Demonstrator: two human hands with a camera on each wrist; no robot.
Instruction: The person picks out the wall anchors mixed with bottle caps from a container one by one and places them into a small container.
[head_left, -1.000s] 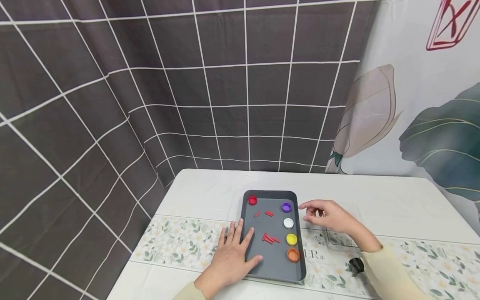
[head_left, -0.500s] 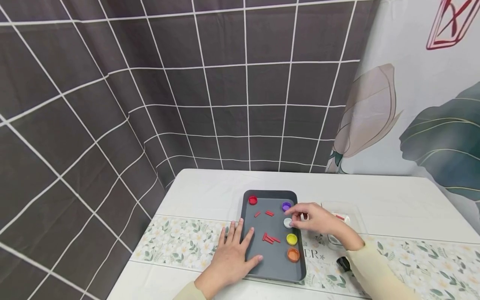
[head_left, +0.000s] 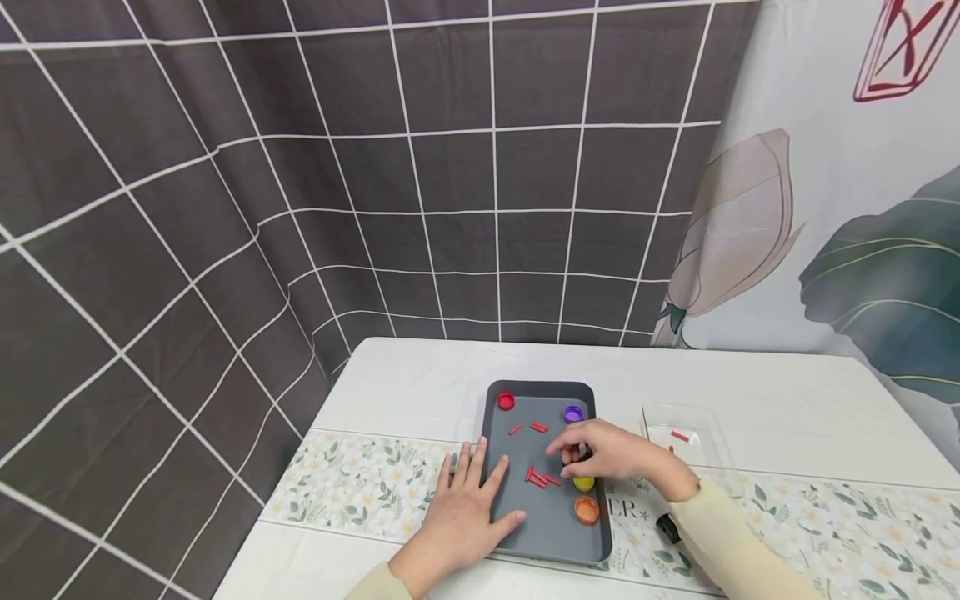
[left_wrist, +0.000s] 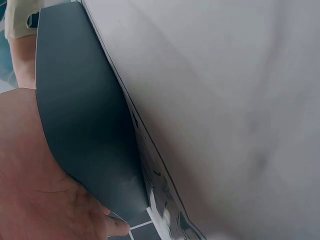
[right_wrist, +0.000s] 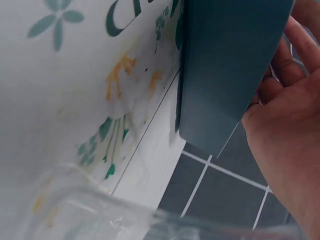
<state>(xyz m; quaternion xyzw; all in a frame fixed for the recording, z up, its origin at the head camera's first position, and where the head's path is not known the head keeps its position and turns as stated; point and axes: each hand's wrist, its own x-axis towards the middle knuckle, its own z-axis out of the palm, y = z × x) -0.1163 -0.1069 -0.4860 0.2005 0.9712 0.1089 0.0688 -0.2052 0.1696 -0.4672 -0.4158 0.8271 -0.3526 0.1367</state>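
Note:
My left hand [head_left: 461, 508] lies with spread fingers over the left rim of a dark grey tray [head_left: 551, 533]. The left wrist view shows the palm against the tray's side wall [left_wrist: 90, 110]. Above the tray's right half is my right hand [head_left: 611, 454], fingers loosely bent, thumb and index fingertips apart, nothing visible between them. Short red sticks [head_left: 536, 477] lie just left of those fingertips, with more red sticks [head_left: 538, 427] farther back. Under the right hand a yellow cap [head_left: 583, 483] is partly covered; the white cap is hidden.
A red cap [head_left: 506, 402] sits in the tray's far left corner, a purple cap [head_left: 573, 413] far right, an orange cap [head_left: 587, 510] near right. Right of the tray stand a clear plastic box [head_left: 708, 437] holding a red piece [head_left: 679, 435] and a small black object [head_left: 667, 528].
From beyond the tray's right edge, my right hand has moved left over the white cap and on toward the red sticks. My left hand has stayed in place.

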